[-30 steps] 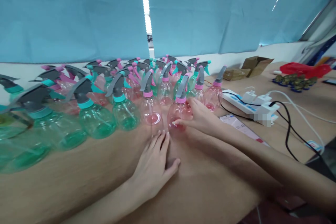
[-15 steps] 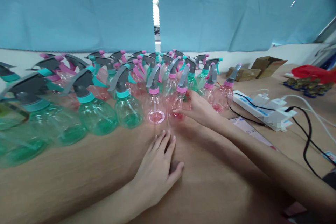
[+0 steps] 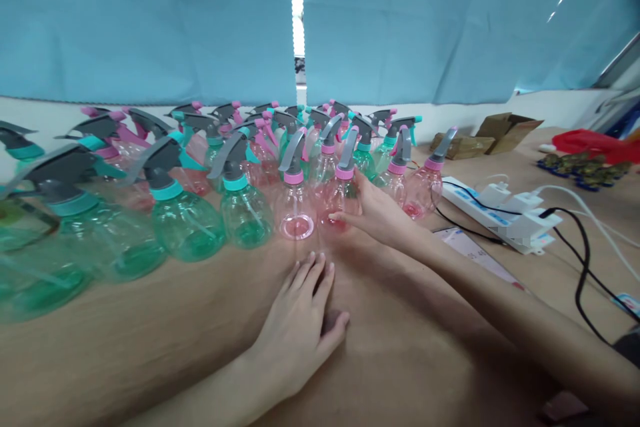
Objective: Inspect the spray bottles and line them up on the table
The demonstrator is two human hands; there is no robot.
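Observation:
My right hand [image 3: 380, 213] is closed around the body of a clear pink spray bottle [image 3: 341, 197] with a pink collar and grey trigger head; the bottle stands upright in the front row. The thumb lies across its near side, and the other fingers are partly hidden behind it. My left hand [image 3: 303, 320] rests flat on the wooden table [image 3: 400, 347], fingers a little apart, holding nothing. Just beyond its fingertips stands another pink spray bottle [image 3: 296, 207]. Left of that is a green spray bottle [image 3: 247, 213] with a turquoise collar.
Several more green and pink spray bottles fill the table's back and left, such as a large green one [image 3: 125, 240]. On the right lie a white power strip [image 3: 500, 210] with cables, a phone [image 3: 473, 253], a cardboard box [image 3: 507, 132] and red cloth [image 3: 595, 145]. Blue curtains [image 3: 150, 20] hang behind.
The view has shifted slightly, so the scene sits a little lower. My right hand stays on the same pink spray bottle, and my left hand still lies on the table.

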